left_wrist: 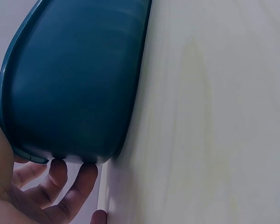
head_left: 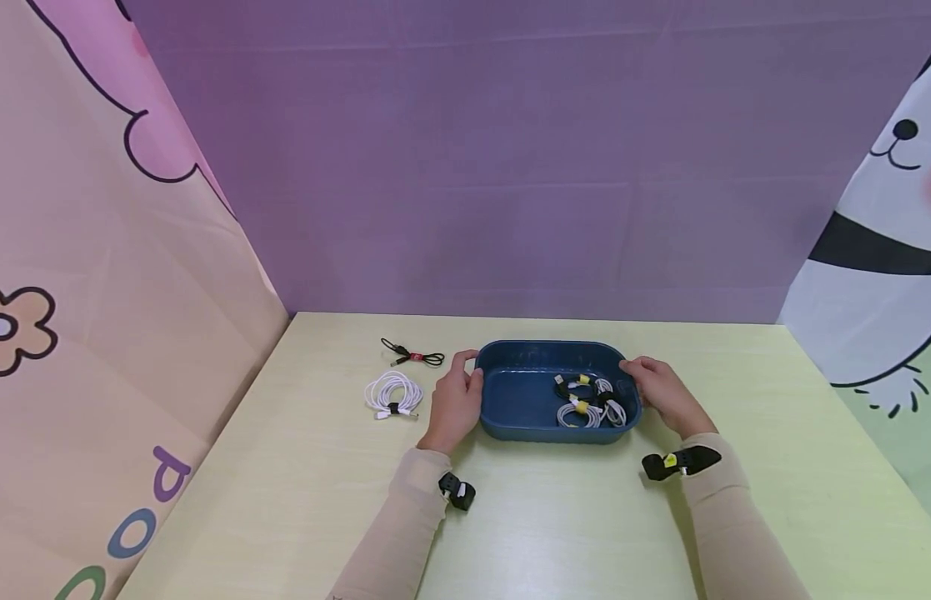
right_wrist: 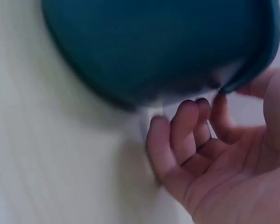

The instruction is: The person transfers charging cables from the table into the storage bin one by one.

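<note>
A dark blue rectangular plastic bin (head_left: 543, 433) stands on the table between both hands. At its left end my left hand (head_left: 456, 402) holds the bin by the rim, with fingertips (left_wrist: 87, 173) against the outer wall. My right hand (head_left: 666, 397) pinches the rim at the right end, its other fingers (right_wrist: 184, 126) bent below. Inside, towards the right, lie bundled cables: a white coil (head_left: 578, 417) with a yellow tie, another white one (head_left: 613, 408) with a black tie, and a black cable (head_left: 561, 388) with a yellow tie.
Left of the bin lies a coiled white cable (head_left: 393, 392) with a black tie. Behind that is a black cable (head_left: 429, 358) with a red tie. The pale wooden table (head_left: 555, 533) meets a purple backdrop (head_left: 510, 183) at its far edge; printed sheets hang at both sides.
</note>
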The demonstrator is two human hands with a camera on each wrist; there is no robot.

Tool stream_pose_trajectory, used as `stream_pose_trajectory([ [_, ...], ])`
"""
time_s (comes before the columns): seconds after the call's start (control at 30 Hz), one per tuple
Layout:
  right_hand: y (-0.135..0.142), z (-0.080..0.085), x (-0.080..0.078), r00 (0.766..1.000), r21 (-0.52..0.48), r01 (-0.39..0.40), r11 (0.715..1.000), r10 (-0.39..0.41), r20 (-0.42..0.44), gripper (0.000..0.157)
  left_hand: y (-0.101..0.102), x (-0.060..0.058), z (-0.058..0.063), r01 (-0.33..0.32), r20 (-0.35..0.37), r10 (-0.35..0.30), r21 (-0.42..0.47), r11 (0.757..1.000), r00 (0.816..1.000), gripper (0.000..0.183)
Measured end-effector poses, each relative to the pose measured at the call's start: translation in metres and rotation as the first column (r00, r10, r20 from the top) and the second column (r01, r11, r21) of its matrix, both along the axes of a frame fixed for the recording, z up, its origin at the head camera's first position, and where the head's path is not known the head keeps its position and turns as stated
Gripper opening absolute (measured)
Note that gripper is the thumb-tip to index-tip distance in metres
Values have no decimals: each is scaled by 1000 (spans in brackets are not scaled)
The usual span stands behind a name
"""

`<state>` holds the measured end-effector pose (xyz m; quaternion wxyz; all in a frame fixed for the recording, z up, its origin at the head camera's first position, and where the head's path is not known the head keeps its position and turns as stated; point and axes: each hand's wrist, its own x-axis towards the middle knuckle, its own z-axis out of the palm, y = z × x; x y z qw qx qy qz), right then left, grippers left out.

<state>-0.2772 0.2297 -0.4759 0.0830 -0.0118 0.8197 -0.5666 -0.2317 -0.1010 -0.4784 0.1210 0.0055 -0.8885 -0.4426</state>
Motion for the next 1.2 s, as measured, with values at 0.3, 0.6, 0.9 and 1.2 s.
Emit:
stream_pose_trajectory([
  [0.3, 10, -8, -1, 997, -128, -61, 990, 67, 45, 33, 0, 0, 0, 1, -13, -1, -1, 1000, 1000, 36],
  [0.6, 12, -11, 0, 992, -268, -88, 959, 108, 59, 30, 0, -1, -1, -3, -5, 3, 3, 1000, 1000, 37],
  [0.9, 14, -17, 1, 995, -254, -78, 964, 91, 40, 32, -1, -1, -1, 11, -40, -12, -20, 1000, 999, 35],
  [1.2, 15, -17, 1, 993, -304, -93, 948, 111, 41, 30, -8, -3, 2, 32, -13, -32, -11, 999, 999, 37],
])
